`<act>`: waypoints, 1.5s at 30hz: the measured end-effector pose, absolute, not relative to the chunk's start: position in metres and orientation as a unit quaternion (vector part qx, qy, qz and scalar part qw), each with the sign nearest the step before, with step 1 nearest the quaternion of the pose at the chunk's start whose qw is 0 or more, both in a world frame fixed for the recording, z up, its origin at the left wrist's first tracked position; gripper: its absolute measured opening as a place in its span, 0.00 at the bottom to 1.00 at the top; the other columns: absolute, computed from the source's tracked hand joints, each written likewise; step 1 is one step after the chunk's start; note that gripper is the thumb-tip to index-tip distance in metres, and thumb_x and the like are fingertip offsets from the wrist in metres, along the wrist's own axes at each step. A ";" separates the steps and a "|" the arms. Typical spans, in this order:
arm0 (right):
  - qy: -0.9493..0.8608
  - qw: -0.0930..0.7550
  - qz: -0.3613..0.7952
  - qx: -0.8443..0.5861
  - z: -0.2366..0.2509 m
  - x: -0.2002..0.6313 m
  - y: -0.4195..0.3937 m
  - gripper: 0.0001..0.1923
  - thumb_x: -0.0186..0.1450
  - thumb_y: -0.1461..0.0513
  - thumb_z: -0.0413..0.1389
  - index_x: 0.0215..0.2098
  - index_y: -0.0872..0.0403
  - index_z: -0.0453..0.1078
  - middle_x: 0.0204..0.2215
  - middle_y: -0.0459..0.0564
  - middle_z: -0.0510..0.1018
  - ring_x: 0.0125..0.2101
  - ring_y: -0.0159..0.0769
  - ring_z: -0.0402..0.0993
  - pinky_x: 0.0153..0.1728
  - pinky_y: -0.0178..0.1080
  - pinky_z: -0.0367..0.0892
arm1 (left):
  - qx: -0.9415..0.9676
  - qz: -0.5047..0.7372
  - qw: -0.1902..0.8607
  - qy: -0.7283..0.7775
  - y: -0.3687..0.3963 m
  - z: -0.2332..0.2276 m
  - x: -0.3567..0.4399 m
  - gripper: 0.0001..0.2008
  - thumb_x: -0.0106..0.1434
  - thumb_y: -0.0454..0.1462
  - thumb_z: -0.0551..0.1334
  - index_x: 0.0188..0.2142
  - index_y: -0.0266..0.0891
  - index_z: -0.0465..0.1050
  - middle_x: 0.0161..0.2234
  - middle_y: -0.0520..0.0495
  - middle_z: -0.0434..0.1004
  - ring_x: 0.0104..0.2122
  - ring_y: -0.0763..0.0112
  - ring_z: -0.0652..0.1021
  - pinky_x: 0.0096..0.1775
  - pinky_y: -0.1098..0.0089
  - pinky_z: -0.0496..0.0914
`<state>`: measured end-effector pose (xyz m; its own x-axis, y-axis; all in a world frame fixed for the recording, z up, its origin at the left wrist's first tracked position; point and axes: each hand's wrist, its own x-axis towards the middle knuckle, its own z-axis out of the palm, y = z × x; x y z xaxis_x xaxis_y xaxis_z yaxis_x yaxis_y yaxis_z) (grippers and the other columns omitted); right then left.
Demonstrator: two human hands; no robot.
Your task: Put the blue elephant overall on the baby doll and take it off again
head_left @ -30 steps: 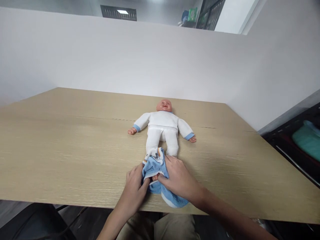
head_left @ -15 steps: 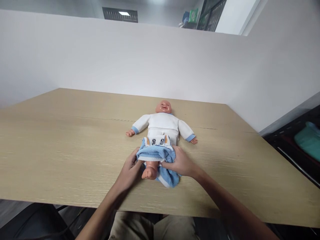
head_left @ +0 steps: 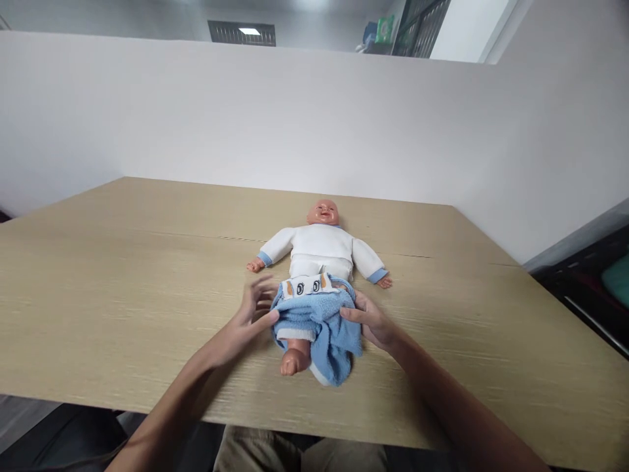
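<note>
A baby doll lies on its back, head away from me, in a white top with blue cuffs. Blue terry pants with a white waistband and embroidered eyes cover its thighs. One bare foot pokes out of the left pant leg; the other leg lies limp, its foot hidden. My left hand is beside the pants, fingers spread and slightly blurred, thumb tip touching the cloth. On the other side, my right hand grips the pants' edge, thumb on top and fingers partly hidden behind.
The doll rests on a wide wooden table whose front edge is close to my lap. A white partition wall rises behind it. Right of the table stands a dark rack or bin with something green inside.
The pants have been pulled up further, and the left pant leg now lies unbunched around the ankle. My left hand has loosened and spread its fingers; my right hand has shifted slightly outward.
</note>
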<state>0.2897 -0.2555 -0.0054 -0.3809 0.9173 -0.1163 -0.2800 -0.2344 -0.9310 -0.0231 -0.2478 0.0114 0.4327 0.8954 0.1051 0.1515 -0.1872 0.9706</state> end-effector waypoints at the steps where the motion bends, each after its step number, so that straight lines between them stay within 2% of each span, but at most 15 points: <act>1: -0.443 0.429 0.702 -0.356 -0.003 0.290 -0.255 0.32 0.56 0.50 0.76 0.54 0.50 0.75 0.44 0.49 0.85 0.44 0.40 0.82 0.49 0.39 0.76 | 0.685 0.389 0.470 0.398 -0.244 0.014 -0.020 0.39 0.74 0.51 0.64 0.75 0.46 0.47 0.70 0.33 0.64 0.67 0.50 0.70 0.68 0.46 0.64; 3: -0.441 0.436 0.702 -0.350 0.001 0.292 -0.255 0.33 0.56 0.51 0.76 0.56 0.51 0.74 0.46 0.50 0.85 0.45 0.40 0.83 0.50 0.40 0.76 | 0.727 0.387 0.399 0.404 -0.235 0.025 -0.010 0.42 0.73 0.50 0.65 0.76 0.46 0.46 0.71 0.34 0.62 0.70 0.50 0.67 0.71 0.45 0.59; 7: -0.451 0.438 0.697 -0.343 0.003 0.296 -0.254 0.37 0.56 0.52 0.76 0.59 0.51 0.72 0.49 0.52 0.85 0.46 0.41 0.83 0.49 0.39 0.76 | 0.852 0.229 0.321 0.344 -0.211 0.067 0.016 0.28 0.72 0.54 0.65 0.67 0.49 0.71 0.71 0.41 0.65 0.73 0.46 0.60 0.73 0.47 0.54; 10: -0.455 0.445 0.691 -0.344 0.001 0.299 -0.252 0.37 0.55 0.51 0.77 0.58 0.51 0.71 0.47 0.51 0.84 0.45 0.40 0.83 0.47 0.38 0.76 | 0.892 0.156 0.307 0.294 -0.191 0.094 0.035 0.23 0.70 0.56 0.66 0.57 0.50 0.80 0.66 0.43 0.73 0.69 0.46 0.67 0.70 0.51 0.58; 13: -0.471 0.448 0.682 -0.335 0.002 0.305 -0.248 0.37 0.56 0.52 0.77 0.58 0.50 0.69 0.48 0.50 0.83 0.46 0.39 0.82 0.48 0.37 0.76 | 0.888 0.092 0.363 0.267 -0.171 0.111 0.048 0.21 0.66 0.56 0.69 0.49 0.45 0.82 0.50 0.45 0.82 0.52 0.52 0.79 0.55 0.60 0.71; 15: -0.507 0.420 0.678 -0.326 0.003 0.312 -0.245 0.35 0.57 0.51 0.76 0.57 0.51 0.70 0.49 0.49 0.83 0.48 0.39 0.81 0.50 0.38 0.75 | 0.861 0.057 0.443 0.244 -0.161 0.116 0.054 0.21 0.62 0.54 0.73 0.45 0.43 0.80 0.38 0.49 0.81 0.38 0.60 0.79 0.39 0.66 0.72; 17: -0.551 0.356 0.682 -0.323 0.004 0.319 -0.244 0.31 0.60 0.51 0.75 0.55 0.52 0.72 0.49 0.50 0.83 0.47 0.40 0.80 0.51 0.39 0.74 | 0.824 0.043 0.524 0.212 -0.154 0.118 0.060 0.19 0.57 0.49 0.77 0.42 0.42 0.78 0.33 0.52 0.78 0.32 0.65 0.77 0.33 0.69 0.69; 20: -0.554 0.321 0.686 -0.344 0.002 0.321 -0.247 0.26 0.62 0.49 0.73 0.49 0.54 0.75 0.44 0.50 0.84 0.42 0.39 0.80 0.47 0.39 0.74 | 0.784 0.048 0.591 0.181 -0.149 0.115 0.072 0.20 0.50 0.42 0.81 0.39 0.41 0.78 0.32 0.53 0.80 0.32 0.66 0.78 0.33 0.70 0.71; 25: -0.415 0.487 0.672 -0.373 0.002 0.309 -0.252 0.28 0.57 0.50 0.74 0.50 0.48 0.70 0.40 0.44 0.81 0.39 0.37 0.79 0.43 0.36 0.73 | 0.795 0.013 0.588 0.146 -0.144 0.102 0.085 0.18 0.51 0.43 0.80 0.39 0.43 0.82 0.36 0.51 0.84 0.36 0.61 0.82 0.36 0.68 0.76; 28: -0.394 0.508 0.676 -0.360 0.005 0.310 -0.251 0.26 0.58 0.53 0.75 0.48 0.47 0.69 0.38 0.42 0.79 0.37 0.34 0.77 0.41 0.33 0.72 | 0.782 -0.043 0.609 0.126 -0.136 0.091 0.088 0.15 0.54 0.44 0.80 0.36 0.42 0.81 0.33 0.53 0.83 0.32 0.65 0.81 0.33 0.71 0.75; 30: -0.427 0.474 0.682 -0.358 0.006 0.316 -0.249 0.26 0.60 0.52 0.74 0.50 0.48 0.71 0.41 0.44 0.80 0.39 0.34 0.78 0.43 0.33 0.73 | 0.770 -0.052 0.626 0.108 -0.130 0.084 0.088 0.16 0.53 0.44 0.80 0.35 0.40 0.80 0.32 0.53 0.83 0.31 0.67 0.80 0.34 0.72 0.75; 33: -0.520 0.345 0.687 -0.374 0.006 0.328 -0.249 0.28 0.60 0.49 0.74 0.52 0.51 0.76 0.45 0.48 0.83 0.41 0.38 0.79 0.43 0.35 0.74 | 0.768 -0.016 0.634 0.087 -0.126 0.079 0.086 0.19 0.57 0.44 0.79 0.44 0.39 0.82 0.40 0.50 0.85 0.42 0.63 0.83 0.48 0.70 0.77; 36: -0.570 0.239 0.680 -0.394 0.005 0.337 -0.252 0.25 0.58 0.48 0.76 0.45 0.54 0.80 0.38 0.48 0.84 0.35 0.37 0.78 0.36 0.35 0.73 | 0.768 -0.019 0.635 0.088 -0.126 0.080 0.084 0.20 0.62 0.45 0.76 0.51 0.39 0.82 0.45 0.48 0.86 0.51 0.60 0.82 0.55 0.68 0.76; 41: -0.455 0.427 0.665 -0.410 0.001 0.332 -0.253 0.28 0.61 0.43 0.73 0.51 0.50 0.81 0.39 0.48 0.85 0.36 0.36 0.79 0.38 0.35 0.75 | 0.793 -0.060 0.602 0.068 -0.125 0.081 0.082 0.22 0.61 0.45 0.77 0.51 0.41 0.81 0.50 0.50 0.85 0.52 0.60 0.82 0.54 0.69 0.76; 45: -0.430 0.405 0.691 -0.416 0.002 0.328 -0.253 0.26 0.67 0.44 0.68 0.57 0.48 0.79 0.42 0.48 0.85 0.38 0.35 0.81 0.42 0.34 0.75 | 0.797 -0.095 0.593 0.056 -0.123 0.079 0.083 0.15 0.61 0.45 0.77 0.44 0.42 0.84 0.43 0.52 0.87 0.44 0.62 0.83 0.48 0.70 0.78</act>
